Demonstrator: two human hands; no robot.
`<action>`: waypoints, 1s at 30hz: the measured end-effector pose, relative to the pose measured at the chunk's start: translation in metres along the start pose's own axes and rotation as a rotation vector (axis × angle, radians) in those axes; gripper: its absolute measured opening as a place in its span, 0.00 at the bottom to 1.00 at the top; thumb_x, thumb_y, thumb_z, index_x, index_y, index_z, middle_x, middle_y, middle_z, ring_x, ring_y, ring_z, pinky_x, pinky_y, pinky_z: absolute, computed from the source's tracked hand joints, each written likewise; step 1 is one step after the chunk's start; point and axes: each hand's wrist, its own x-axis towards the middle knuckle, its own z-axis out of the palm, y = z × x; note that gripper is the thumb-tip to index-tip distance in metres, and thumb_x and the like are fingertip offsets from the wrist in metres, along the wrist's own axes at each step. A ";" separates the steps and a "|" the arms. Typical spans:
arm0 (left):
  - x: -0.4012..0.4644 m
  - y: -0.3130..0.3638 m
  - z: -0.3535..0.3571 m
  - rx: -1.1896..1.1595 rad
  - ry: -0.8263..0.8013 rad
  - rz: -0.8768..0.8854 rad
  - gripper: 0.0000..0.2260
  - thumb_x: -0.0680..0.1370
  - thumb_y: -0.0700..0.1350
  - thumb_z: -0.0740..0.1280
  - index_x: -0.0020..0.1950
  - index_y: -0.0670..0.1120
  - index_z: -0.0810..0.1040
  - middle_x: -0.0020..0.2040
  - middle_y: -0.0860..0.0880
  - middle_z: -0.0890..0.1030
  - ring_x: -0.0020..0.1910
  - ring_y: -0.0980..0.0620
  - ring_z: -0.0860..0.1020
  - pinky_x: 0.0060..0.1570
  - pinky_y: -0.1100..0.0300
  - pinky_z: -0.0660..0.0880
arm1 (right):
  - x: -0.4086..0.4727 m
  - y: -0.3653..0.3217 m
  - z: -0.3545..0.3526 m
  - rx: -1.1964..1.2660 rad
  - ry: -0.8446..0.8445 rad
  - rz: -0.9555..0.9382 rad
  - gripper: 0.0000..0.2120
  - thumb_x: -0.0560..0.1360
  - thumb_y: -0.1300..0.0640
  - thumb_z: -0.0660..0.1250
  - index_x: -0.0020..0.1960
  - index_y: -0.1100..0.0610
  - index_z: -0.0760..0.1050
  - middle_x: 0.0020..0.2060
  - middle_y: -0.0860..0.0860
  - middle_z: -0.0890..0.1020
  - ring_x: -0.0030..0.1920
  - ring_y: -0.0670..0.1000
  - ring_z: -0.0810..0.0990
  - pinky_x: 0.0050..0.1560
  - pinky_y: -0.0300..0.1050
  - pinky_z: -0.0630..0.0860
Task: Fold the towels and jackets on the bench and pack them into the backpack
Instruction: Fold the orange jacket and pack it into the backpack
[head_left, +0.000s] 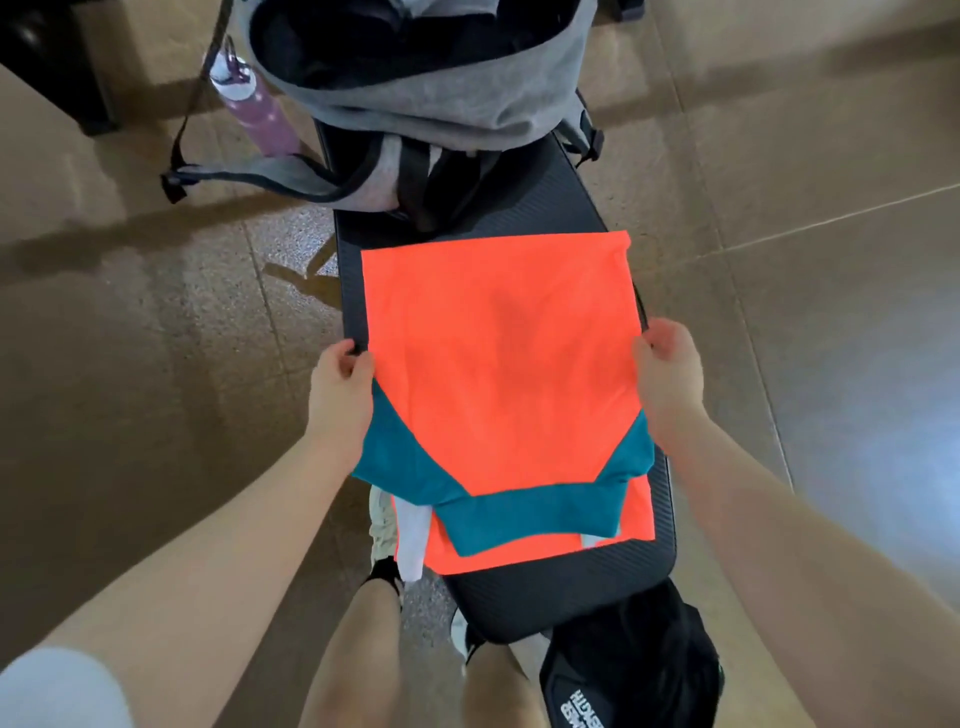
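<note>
An orange and teal jacket (498, 364) lies flat along the black padded bench (566, 192), its teal collar end toward me. My left hand (340, 387) pinches the jacket's left edge at mid-length. My right hand (667, 371) pinches its right edge opposite. A white cloth (413, 540) pokes out from under the jacket's near left corner. The grey backpack (415, 67) stands open at the bench's far end, dark items inside it.
A purple water bottle (262, 111) sits in the backpack's left side pocket. Backpack straps (249, 174) hang over the bench's left side. A black cap (631, 670) lies by my legs at the near end. Tiled floor (156, 338) surrounds the narrow bench.
</note>
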 end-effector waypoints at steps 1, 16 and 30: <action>-0.013 -0.012 -0.001 0.000 -0.010 -0.026 0.18 0.81 0.42 0.58 0.71 0.43 0.65 0.64 0.47 0.72 0.62 0.51 0.71 0.58 0.61 0.66 | -0.013 0.017 -0.006 -0.060 -0.030 0.025 0.19 0.77 0.58 0.62 0.67 0.60 0.68 0.59 0.53 0.76 0.55 0.47 0.73 0.55 0.40 0.67; -0.117 -0.127 0.001 -0.038 -0.096 -0.399 0.10 0.79 0.47 0.61 0.55 0.44 0.75 0.43 0.45 0.77 0.41 0.48 0.73 0.45 0.52 0.70 | -0.091 0.130 -0.022 -0.232 -0.134 0.173 0.08 0.75 0.56 0.65 0.48 0.59 0.70 0.38 0.51 0.74 0.42 0.53 0.73 0.41 0.44 0.65; -0.150 -0.129 0.015 -0.121 0.096 -0.363 0.07 0.77 0.44 0.66 0.40 0.45 0.73 0.40 0.47 0.75 0.43 0.48 0.73 0.52 0.50 0.73 | -0.103 0.143 -0.039 0.046 -0.147 0.285 0.06 0.78 0.60 0.61 0.51 0.61 0.74 0.41 0.54 0.78 0.36 0.50 0.77 0.48 0.49 0.79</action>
